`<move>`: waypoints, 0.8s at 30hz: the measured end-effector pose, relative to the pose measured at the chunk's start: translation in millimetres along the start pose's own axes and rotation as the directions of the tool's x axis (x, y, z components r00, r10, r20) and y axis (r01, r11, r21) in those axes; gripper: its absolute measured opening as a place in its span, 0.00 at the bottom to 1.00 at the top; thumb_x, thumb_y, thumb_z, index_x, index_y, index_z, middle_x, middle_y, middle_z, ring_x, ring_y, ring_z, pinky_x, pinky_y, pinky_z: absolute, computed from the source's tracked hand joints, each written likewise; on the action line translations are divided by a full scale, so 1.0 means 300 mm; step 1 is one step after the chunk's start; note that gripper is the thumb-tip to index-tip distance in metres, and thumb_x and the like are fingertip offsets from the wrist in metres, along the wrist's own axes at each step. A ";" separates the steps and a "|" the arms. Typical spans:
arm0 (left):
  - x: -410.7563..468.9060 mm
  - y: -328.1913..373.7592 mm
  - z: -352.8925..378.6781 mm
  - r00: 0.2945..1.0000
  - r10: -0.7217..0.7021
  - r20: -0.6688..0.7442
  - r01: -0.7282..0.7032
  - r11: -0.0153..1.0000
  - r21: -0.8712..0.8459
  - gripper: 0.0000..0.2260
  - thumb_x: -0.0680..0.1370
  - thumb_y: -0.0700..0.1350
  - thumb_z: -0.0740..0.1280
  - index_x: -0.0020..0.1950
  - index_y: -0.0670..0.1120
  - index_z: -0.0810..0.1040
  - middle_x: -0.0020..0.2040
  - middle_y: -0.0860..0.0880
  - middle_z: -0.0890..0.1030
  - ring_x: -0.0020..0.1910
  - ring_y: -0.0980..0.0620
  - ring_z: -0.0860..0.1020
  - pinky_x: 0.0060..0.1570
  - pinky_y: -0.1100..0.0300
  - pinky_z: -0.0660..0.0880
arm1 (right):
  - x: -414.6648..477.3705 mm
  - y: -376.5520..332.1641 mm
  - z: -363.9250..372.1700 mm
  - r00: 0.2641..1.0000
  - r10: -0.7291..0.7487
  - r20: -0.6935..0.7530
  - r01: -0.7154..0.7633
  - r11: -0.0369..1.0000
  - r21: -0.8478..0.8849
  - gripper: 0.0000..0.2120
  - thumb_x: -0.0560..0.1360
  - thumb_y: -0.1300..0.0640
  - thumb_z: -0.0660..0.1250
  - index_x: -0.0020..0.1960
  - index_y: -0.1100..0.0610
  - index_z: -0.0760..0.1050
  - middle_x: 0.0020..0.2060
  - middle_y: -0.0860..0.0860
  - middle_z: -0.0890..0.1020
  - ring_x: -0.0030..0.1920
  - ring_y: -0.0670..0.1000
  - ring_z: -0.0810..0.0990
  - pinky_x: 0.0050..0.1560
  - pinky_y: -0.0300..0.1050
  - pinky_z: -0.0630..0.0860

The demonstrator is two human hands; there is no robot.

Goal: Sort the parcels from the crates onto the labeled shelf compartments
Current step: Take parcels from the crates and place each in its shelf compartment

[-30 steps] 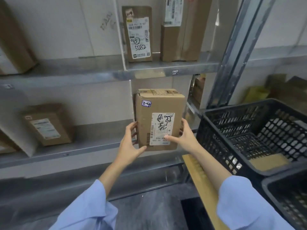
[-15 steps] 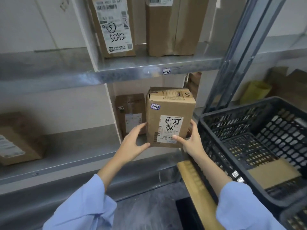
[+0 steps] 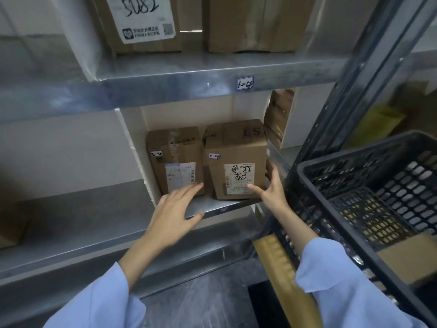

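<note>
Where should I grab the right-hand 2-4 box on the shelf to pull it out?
From the front, probably palms on its top and free right face: the right-hand 2-4 box stands upright with headroom, but its left face sits close to the neighbouring 2-4 box.

We read "1-4" on shelf tag (image 3: 245, 83) above right hand (image 3: 272, 191) | "2-4" on parcel (image 3: 236, 143) it touches | "2-4" on box (image 3: 175, 147) beyond left hand (image 3: 176, 209) | "5082" on label (image 3: 142, 17) above.

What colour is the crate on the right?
Black, with a perforated grid pattern; the head view shows the crate best.
</note>
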State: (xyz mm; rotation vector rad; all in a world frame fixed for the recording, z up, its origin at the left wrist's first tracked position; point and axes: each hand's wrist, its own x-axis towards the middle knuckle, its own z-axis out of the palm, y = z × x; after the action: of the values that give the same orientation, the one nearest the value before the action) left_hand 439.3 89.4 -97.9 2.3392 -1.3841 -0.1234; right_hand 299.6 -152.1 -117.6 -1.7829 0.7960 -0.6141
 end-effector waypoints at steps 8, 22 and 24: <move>0.033 -0.057 0.029 1.000 0.010 0.025 -0.011 1.000 0.024 0.31 0.78 0.56 0.64 0.79 0.57 0.56 0.78 0.55 0.62 0.74 0.53 0.63 0.66 0.57 0.62 | 0.118 0.044 0.023 0.995 0.067 0.074 -0.069 0.997 0.039 0.43 0.73 0.64 0.74 0.75 0.42 0.51 0.74 0.51 0.67 0.74 0.52 0.64 0.75 0.54 0.60; 0.049 -0.051 0.041 0.999 -0.001 0.052 -0.006 0.990 0.143 0.34 0.73 0.63 0.52 0.78 0.54 0.60 0.77 0.52 0.65 0.74 0.51 0.65 0.66 0.55 0.64 | 0.150 0.065 0.040 0.992 0.104 0.074 -0.089 0.979 -0.184 0.39 0.75 0.56 0.73 0.78 0.53 0.54 0.73 0.52 0.70 0.72 0.51 0.67 0.72 0.52 0.64; 0.046 -0.031 0.027 0.998 0.005 0.058 -0.015 0.985 0.170 0.34 0.73 0.63 0.51 0.78 0.54 0.60 0.76 0.52 0.65 0.73 0.51 0.65 0.65 0.55 0.64 | 0.111 0.054 0.044 0.990 0.139 0.035 -0.124 0.954 -0.272 0.38 0.77 0.52 0.71 0.79 0.54 0.53 0.75 0.54 0.67 0.74 0.56 0.65 0.72 0.55 0.64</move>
State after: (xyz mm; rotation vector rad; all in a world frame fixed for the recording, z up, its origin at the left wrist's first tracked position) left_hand 451.4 78.8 -107.2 2.4847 -1.4866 -0.0720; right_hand 327.1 -173.2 -136.0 -1.9636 0.9894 -0.3812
